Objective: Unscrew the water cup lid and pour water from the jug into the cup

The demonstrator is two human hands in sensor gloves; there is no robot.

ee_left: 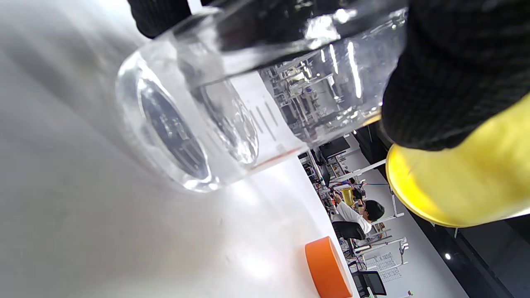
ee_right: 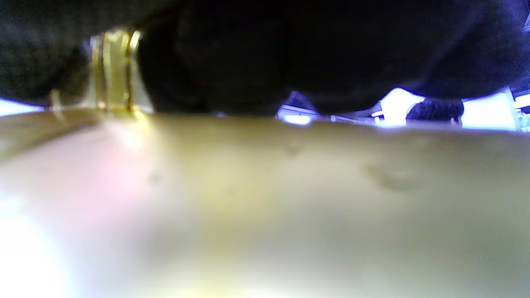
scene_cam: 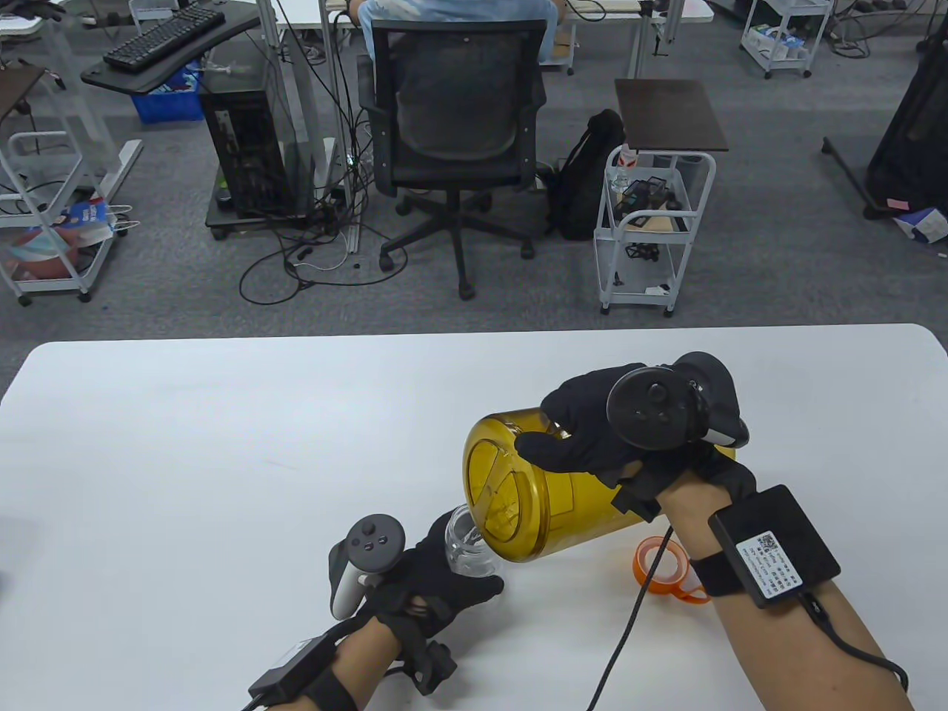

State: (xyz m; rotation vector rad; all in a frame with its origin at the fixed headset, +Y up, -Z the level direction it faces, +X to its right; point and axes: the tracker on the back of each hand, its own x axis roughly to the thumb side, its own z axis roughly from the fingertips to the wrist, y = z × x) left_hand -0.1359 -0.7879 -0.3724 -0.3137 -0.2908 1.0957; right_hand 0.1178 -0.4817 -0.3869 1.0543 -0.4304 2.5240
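My right hand grips a yellow see-through jug and holds it tipped on its side, mouth down-left over a clear cup. My left hand curls round that cup on the white table. In the left wrist view the cup fills the top, its thick base on the table, with my gloved fingers round it and the jug just beyond. The orange lid lies on the table right of the cup and shows as the lid low in the left wrist view. The right wrist view shows only blurred jug wall under my dark glove.
A black cable runs from my right wrist across the table's near edge. Beyond the table's far edge stand an office chair with a seated person, a white trolley and a computer tower.
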